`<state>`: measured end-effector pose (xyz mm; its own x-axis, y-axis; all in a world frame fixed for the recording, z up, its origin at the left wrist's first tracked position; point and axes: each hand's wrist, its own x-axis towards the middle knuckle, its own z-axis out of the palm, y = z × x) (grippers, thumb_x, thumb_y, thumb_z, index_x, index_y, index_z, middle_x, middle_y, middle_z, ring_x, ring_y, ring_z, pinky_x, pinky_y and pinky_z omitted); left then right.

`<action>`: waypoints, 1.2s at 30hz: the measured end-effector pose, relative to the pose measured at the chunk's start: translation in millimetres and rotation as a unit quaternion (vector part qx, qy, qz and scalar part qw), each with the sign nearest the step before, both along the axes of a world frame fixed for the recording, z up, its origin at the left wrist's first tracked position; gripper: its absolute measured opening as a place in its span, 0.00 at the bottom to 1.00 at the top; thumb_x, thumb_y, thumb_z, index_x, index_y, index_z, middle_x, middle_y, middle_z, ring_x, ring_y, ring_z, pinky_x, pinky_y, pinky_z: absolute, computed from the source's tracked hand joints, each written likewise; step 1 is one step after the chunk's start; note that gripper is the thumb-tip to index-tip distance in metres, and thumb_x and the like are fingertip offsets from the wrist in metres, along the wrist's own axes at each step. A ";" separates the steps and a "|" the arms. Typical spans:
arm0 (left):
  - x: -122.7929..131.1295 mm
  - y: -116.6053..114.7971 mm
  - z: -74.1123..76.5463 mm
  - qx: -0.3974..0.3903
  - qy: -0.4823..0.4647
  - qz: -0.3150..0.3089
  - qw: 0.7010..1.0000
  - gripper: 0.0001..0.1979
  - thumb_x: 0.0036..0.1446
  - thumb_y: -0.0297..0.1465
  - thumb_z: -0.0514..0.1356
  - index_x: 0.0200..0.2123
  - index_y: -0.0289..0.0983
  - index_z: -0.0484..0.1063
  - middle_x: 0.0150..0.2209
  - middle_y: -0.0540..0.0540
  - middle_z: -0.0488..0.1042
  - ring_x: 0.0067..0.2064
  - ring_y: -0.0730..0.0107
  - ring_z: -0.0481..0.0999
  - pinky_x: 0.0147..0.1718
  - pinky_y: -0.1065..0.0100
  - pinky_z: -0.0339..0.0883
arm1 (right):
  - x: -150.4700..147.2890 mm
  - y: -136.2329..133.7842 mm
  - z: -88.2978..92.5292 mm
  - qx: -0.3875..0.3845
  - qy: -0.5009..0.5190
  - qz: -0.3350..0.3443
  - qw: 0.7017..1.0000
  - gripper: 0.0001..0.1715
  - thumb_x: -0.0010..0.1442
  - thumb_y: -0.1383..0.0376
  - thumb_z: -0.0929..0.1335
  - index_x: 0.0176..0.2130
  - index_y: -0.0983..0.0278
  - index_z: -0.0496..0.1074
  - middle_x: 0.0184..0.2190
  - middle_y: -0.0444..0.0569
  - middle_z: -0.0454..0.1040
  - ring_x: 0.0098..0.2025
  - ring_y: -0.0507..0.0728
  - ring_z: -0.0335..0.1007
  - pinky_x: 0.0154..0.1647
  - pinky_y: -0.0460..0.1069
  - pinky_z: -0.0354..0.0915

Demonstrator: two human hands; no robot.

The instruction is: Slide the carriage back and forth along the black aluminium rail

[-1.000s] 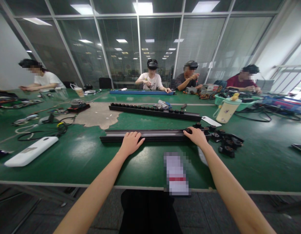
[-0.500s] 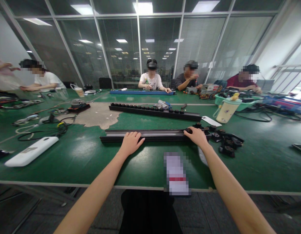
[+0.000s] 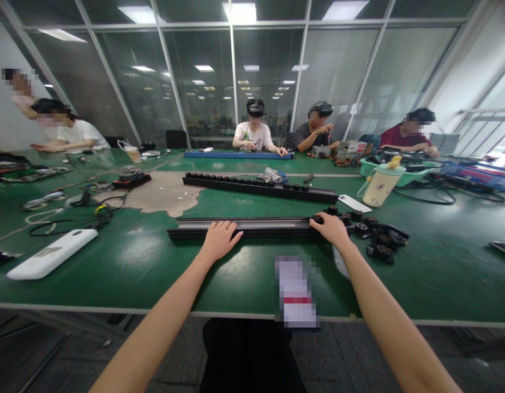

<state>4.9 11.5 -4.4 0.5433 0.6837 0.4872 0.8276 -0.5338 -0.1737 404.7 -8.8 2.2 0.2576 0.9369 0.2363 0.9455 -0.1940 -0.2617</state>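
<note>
A long black channel rail lies across the table in front of me, its grey inner groove facing up. My left hand is closed over the rail left of its middle, fingers over the far side and thumb along the near edge. At the rail's right part, my right hand pinches a small black part at the groove; the fingers hide much of it. Several loose black parts lie in a heap to the right of this hand. Beyond, a second black rail carries a row of round black pieces.
A phone lies near the front edge, and a white power bank with cables is at left. A yellow cup and a green basket stand at right. Co-workers sit along the far side, one with a blue rail.
Both my hands stay in nearly the same place on the rail, which has barely shifted left. At the far left, a person's head and upper body have come into view.
</note>
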 end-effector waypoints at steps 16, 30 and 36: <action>1.0 -1.0 0.8 -0.008 -0.001 0.004 1.000 0.20 0.71 0.45 0.47 0.43 0.39 0.73 0.44 0.39 0.77 0.47 0.53 0.74 0.46 0.55 0.60 | 2.3 0.0 0.3 -0.005 0.001 -0.007 1.000 0.30 0.65 0.48 0.64 0.56 0.63 0.75 0.48 0.57 0.80 0.51 0.65 0.75 0.50 0.54 0.66; 1.2 -1.9 2.2 -0.005 0.006 0.006 1.000 0.20 0.71 0.45 0.47 0.43 0.39 0.73 0.44 0.39 0.77 0.47 0.54 0.74 0.46 0.56 0.60 | 2.6 -1.7 2.2 -0.007 0.008 -0.012 1.000 0.29 0.65 0.48 0.64 0.56 0.63 0.75 0.48 0.58 0.80 0.51 0.65 0.75 0.50 0.54 0.66; 1.3 -1.2 1.5 -0.007 0.005 0.008 1.000 0.20 0.71 0.45 0.47 0.43 0.39 0.73 0.44 0.39 0.77 0.47 0.54 0.74 0.46 0.56 0.60 | 2.3 -1.8 2.6 -0.007 0.012 -0.018 1.000 0.29 0.65 0.48 0.64 0.56 0.63 0.74 0.48 0.58 0.80 0.52 0.65 0.75 0.50 0.53 0.65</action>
<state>6.2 10.3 -2.9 0.5371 0.6986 0.4728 0.8341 -0.5233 -0.1744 407.0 -10.6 4.7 0.2970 0.9299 0.2170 0.9313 -0.2320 -0.2807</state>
